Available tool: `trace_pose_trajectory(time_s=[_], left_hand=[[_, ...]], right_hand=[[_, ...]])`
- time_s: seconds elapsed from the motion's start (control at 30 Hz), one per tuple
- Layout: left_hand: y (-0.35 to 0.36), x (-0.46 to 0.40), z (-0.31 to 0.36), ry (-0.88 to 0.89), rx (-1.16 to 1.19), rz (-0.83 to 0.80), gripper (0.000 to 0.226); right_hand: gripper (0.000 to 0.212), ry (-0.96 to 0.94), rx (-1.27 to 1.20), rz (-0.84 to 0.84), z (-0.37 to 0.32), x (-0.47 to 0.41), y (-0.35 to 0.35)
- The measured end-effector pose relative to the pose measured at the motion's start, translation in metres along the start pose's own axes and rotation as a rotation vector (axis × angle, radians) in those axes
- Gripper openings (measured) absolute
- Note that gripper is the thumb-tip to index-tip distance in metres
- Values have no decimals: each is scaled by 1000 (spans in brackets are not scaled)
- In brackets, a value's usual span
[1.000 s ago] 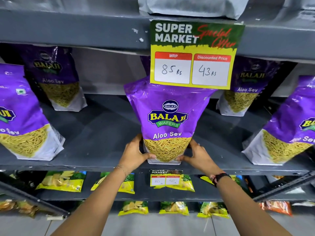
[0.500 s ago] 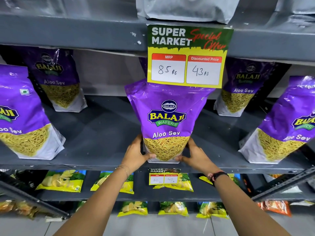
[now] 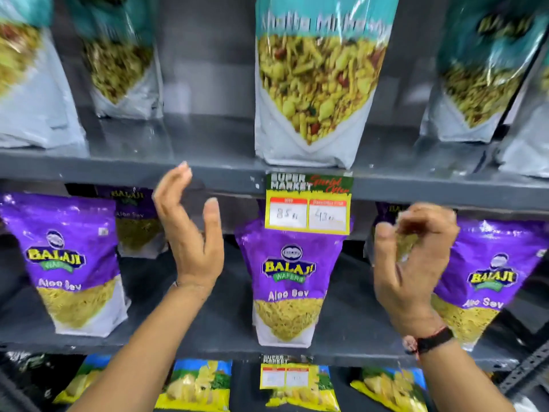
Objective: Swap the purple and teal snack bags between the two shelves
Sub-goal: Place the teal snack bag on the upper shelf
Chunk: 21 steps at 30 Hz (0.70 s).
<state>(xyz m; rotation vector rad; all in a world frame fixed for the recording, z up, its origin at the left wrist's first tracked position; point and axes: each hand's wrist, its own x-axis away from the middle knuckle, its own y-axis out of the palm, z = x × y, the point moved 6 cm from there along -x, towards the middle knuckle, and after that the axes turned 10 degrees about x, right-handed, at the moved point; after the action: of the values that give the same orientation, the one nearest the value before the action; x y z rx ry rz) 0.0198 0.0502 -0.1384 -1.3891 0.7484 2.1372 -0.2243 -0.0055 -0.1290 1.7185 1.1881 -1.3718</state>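
Note:
A purple Aloo Sev bag (image 3: 289, 281) stands upright in the middle of the lower grey shelf (image 3: 208, 346), with no hand on it. Directly above it, a teal snack mix bag (image 3: 318, 81) stands on the upper shelf (image 3: 208, 173). My left hand (image 3: 190, 233) is raised to the left of the purple bag, palm open and fingers apart, holding nothing. My right hand (image 3: 413, 260) is raised to the bag's right, fingers curled but apart, empty. Both hands are at about the height of the upper shelf's front edge.
More purple bags stand at the left (image 3: 71, 263) and right (image 3: 487, 281) of the lower shelf, with others behind. Several teal bags (image 3: 118, 55) line the upper shelf. A yellow price tag (image 3: 309, 203) hangs from the upper shelf edge. Yellow snack bags (image 3: 196, 385) lie on the shelf below.
Both hands have let go of the middle purple bag, which now stands alone, and have risen. The view has tilted up, bringing the teal bags into sight.

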Motion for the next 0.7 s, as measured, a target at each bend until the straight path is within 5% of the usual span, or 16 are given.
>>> trace_pose_trajectory(time_s=[0.13,0.27,0.37,0.7], left_hand=[[40,-74,19,-124,-15,-152,52],[77,-93,-17,-650,41,-496,82],[92,-86,-28,-791,143,-759,84],[97,-80,-31,-803,189,-815,72]], right_hand=[[36,137,24,-109,4,-80,20],[76,431,-110,-630,36,-106,67],[79,524,-308,-850,47,-100,81],[78,550,-340,-869,55,-95,84]])
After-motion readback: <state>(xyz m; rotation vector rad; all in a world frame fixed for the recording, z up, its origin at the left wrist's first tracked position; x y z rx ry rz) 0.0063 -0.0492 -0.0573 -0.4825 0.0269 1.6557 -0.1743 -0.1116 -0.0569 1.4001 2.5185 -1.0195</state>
